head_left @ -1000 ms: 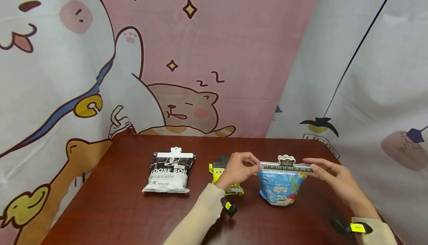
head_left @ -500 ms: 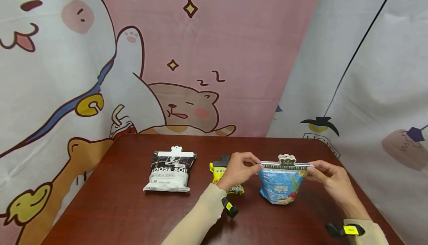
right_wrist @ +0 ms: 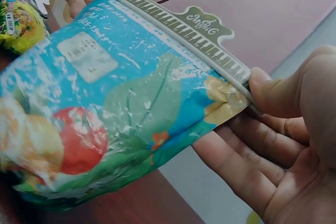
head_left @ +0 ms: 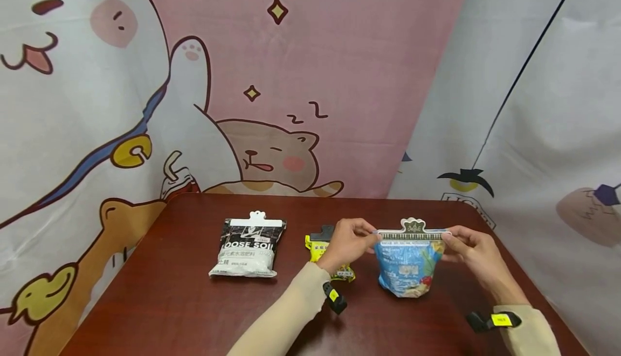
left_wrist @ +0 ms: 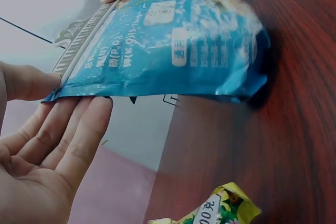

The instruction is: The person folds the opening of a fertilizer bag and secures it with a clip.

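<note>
A blue plastic bag (head_left: 406,269) with fruit and vegetable pictures stands at the right of the table. Along its top edge runs a long bag clip (head_left: 412,235) with piano-key stripes and a shaped tab. My left hand (head_left: 346,245) pinches the clip's left end, thumb in front and fingers behind the bag (left_wrist: 173,51), as the left wrist view shows. At the other end my right hand (head_left: 477,259) pinches the clip between thumb and fingers. In the right wrist view, the right thumb (right_wrist: 273,93) lies on the clip's corner, fingers under the bag.
Left on the dark red table (head_left: 160,302) lies a black and white "LOOSE SOIL" bag (head_left: 247,253) with a white clip (head_left: 257,221). A yellow bag (head_left: 317,251) with a dark clip (head_left: 322,233) is partly hidden behind my left hand. A cartoon curtain (head_left: 349,75) hangs behind.
My right hand has shifted left and closed in on the clip's right end. The clip has risen a little and the blue bag's front faces me more. My left hand stays at its end.
</note>
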